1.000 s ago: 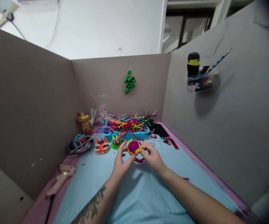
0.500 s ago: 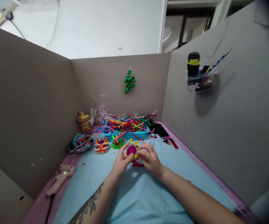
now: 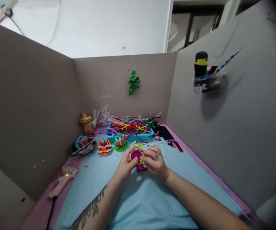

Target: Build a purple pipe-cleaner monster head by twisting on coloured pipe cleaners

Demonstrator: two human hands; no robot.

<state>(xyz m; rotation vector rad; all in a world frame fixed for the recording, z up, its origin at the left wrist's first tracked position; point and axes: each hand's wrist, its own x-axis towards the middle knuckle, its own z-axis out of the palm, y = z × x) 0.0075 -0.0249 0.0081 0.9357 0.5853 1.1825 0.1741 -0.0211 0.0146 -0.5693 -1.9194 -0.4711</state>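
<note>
A round pipe-cleaner coil (image 3: pixel 136 154), magenta in the middle with a purple ring and a yellow rim, is held up over the cloth. My left hand (image 3: pixel 126 164) pinches its left side, thumb across the front. My right hand (image 3: pixel 155 162) is closed at the coil's right edge, fingertips pressed together there; they partly hide that edge. Just beneath the coil lies a magenta-red piece (image 3: pixel 141 168), its kind unclear. Behind the coil a yellow fuzzy piece (image 3: pixel 137 145) shows; I cannot tell whether it is joined to the coil.
Beyond my hands stands a blue tray (image 3: pixel 128 138) heaped with pipe cleaners. An orange-and-cream figure (image 3: pixel 104 149) and a green figure (image 3: pixel 120 145) sit left of centre. A glue gun (image 3: pixel 63 180) lies at left, near a dark bowl (image 3: pixel 74 152). Grey panels (image 3: pixel 123 76) enclose the table.
My right hand has turned slightly, its fingers folding closer against the coil's right edge. The coil stays in my left hand. The view has shifted a little.
</note>
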